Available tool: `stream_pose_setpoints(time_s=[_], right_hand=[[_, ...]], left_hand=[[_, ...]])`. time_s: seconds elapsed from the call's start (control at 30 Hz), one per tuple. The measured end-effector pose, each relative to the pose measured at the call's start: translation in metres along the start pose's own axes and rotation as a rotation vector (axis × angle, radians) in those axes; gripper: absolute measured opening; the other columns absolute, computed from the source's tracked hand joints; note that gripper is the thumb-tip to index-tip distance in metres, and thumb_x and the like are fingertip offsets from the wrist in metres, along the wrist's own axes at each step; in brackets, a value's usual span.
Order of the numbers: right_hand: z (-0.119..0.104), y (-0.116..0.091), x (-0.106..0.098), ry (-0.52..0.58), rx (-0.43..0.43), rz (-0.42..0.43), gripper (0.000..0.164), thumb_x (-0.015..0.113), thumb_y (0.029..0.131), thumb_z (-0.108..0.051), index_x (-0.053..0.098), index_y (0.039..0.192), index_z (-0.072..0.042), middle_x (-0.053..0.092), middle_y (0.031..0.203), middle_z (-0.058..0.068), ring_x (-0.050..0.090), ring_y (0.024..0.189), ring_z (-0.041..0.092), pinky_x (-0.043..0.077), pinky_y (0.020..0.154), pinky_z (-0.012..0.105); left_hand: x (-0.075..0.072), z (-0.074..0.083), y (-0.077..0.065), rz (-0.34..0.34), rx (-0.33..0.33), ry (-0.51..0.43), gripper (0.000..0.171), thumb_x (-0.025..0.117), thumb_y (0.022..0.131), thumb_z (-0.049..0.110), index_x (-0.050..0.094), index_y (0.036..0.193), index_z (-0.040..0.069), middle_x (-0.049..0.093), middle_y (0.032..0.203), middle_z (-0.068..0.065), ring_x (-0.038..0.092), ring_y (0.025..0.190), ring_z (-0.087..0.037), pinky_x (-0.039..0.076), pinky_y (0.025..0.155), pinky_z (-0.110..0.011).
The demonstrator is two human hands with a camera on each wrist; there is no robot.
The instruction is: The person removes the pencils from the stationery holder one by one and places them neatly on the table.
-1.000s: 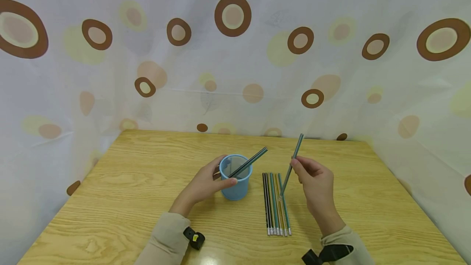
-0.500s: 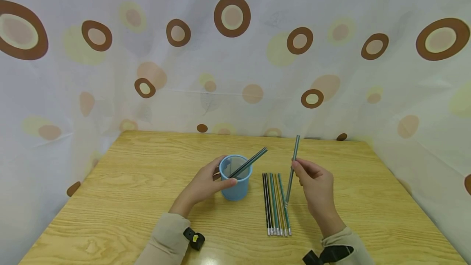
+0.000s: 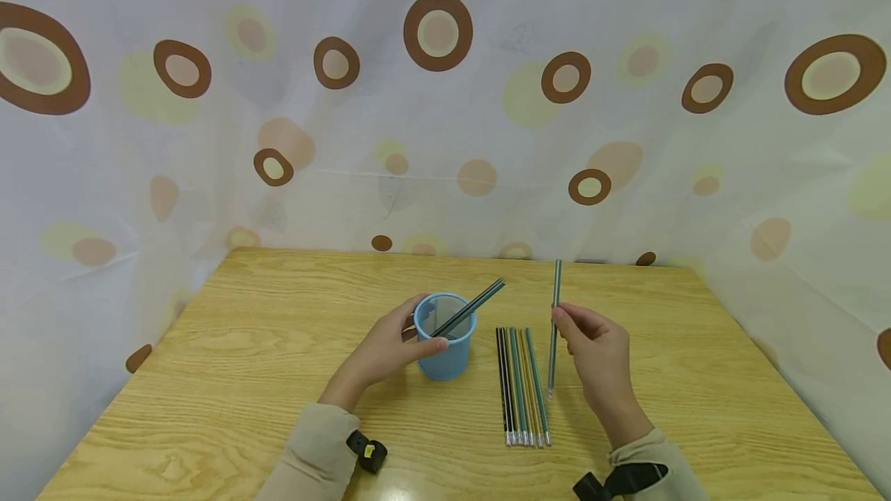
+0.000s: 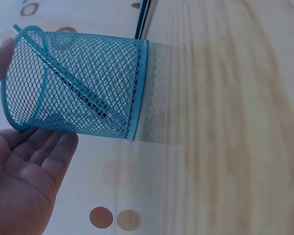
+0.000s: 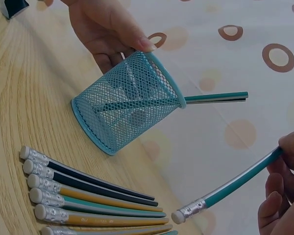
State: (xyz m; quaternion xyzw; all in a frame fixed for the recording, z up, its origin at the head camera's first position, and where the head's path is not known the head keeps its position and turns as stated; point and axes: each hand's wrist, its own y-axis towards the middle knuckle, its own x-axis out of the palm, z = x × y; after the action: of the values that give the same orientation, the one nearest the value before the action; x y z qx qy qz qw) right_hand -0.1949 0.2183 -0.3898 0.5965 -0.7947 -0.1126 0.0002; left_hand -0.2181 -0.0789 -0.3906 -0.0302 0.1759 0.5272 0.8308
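My left hand (image 3: 386, 348) grips a light blue mesh pencil cup (image 3: 445, 363) by its rim, thumb at the near side and fingers behind. Dark and teal pencils (image 3: 475, 305) lean in the cup, their upper ends sticking out to the right. Between thumb and fingers, my right hand (image 3: 602, 354) pinches a teal-and-silver pencil (image 5: 242, 181) near its middle. It stands almost upright, with the white eraser (image 5: 178, 217) at its lower end. Left of that pencil, a row of black, teal and yellow pencils (image 3: 520, 389) lies on the table, erasers toward me.
The wood-grain table (image 3: 278, 315) carries the cup and the row of pencils. A pale curtain (image 3: 445, 114) with brown circles hangs along its back and sides. Each wrist wears a black strap with a small device (image 3: 369, 452).
The pencil in my right hand has tilted from slanted to nearly upright, its eraser end swinging right, off the row. My left hand and the cup have stayed put.
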Motion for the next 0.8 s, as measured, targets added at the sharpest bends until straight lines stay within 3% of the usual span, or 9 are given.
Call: stream_pose_setpoints(time_s=[0.27, 0.5, 0.8], right_hand=[[0.004, 0.001, -0.003, -0.044, 0.035, -0.008, 0.038, 0.067, 0.096, -0.028, 0.068, 0.12, 0.002, 0.067, 0.093, -0.005, 0.055, 0.079, 0.011, 0.049, 0.062, 0.021], [0.012, 0.003, -0.004, -0.064, 0.052, -0.023, 0.038, 0.068, 0.095, -0.033, 0.07, 0.116, -0.002, 0.067, 0.098, -0.002, 0.058, 0.086, 0.012, 0.051, 0.066, 0.024], [0.017, 0.003, -0.004, -0.085, 0.072, -0.045, 0.044, 0.067, 0.095, -0.035, 0.067, 0.121, 0.001, 0.066, 0.103, 0.0, 0.06, 0.094, 0.017, 0.052, 0.068, 0.025]], left_hand=[[0.0, -0.002, 0.0, 0.002, 0.004, 0.009, 0.077, 0.074, 0.091, 0.018, 0.03, 0.153, 0.0, 0.041, 0.148, -0.022, 0.038, 0.137, -0.043, 0.034, 0.11, -0.054], [0.0, -0.041, 0.013, 0.018, 0.014, 0.039, 0.081, 0.076, 0.088, 0.035, 0.033, 0.154, 0.015, 0.045, 0.148, -0.009, 0.043, 0.136, -0.033, 0.039, 0.109, -0.049], [-0.001, -0.038, 0.013, 0.015, 0.012, 0.05, 0.082, 0.076, 0.087, 0.04, 0.034, 0.154, 0.017, 0.045, 0.148, -0.008, 0.044, 0.136, -0.03, 0.039, 0.109, -0.047]])
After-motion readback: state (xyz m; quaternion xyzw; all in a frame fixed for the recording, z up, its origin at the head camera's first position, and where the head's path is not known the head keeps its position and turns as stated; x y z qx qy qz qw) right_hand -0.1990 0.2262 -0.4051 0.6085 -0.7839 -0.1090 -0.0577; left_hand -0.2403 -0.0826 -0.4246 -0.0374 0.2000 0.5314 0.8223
